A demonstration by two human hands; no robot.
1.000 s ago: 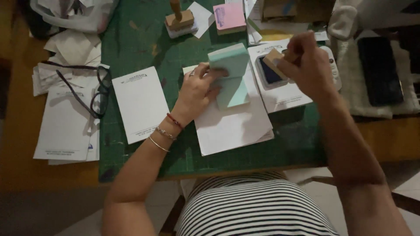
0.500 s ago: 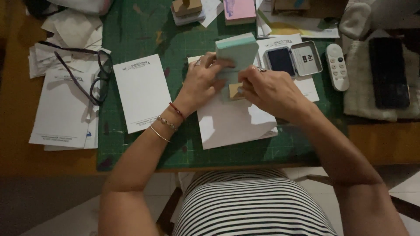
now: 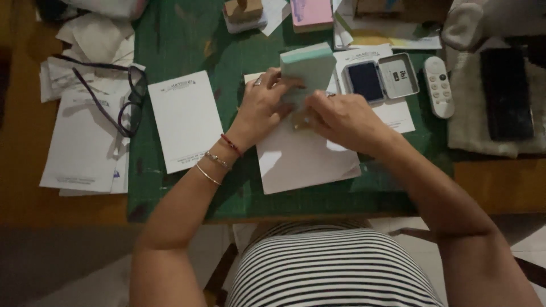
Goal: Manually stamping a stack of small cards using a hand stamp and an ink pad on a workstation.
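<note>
My left hand (image 3: 263, 107) holds back the mint-green flipped-up cover (image 3: 307, 67) of a notepad, with its fingers against the fold. Under it lies the pad's white page (image 3: 301, 159) on the green cutting mat (image 3: 187, 45). My right hand (image 3: 342, 120) is closed around a small wooden stamp (image 3: 299, 118) and presses it down on the top of the page, right next to my left fingers. Most of the stamp is hidden by my fingers.
An open tin ink pad (image 3: 367, 81) and a white remote (image 3: 439, 86) lie right of the pad. A dark phone (image 3: 506, 94) rests on a grey cloth. A loose white sheet (image 3: 186, 120), glasses (image 3: 128, 96) and paper stacks lie left. Another wooden stamp (image 3: 244, 10) and a pink pad (image 3: 311, 12) sit at the back.
My right hand came down from near the ink pad with the stamp and now presses it on the page. My left hand kept holding the cover back.
</note>
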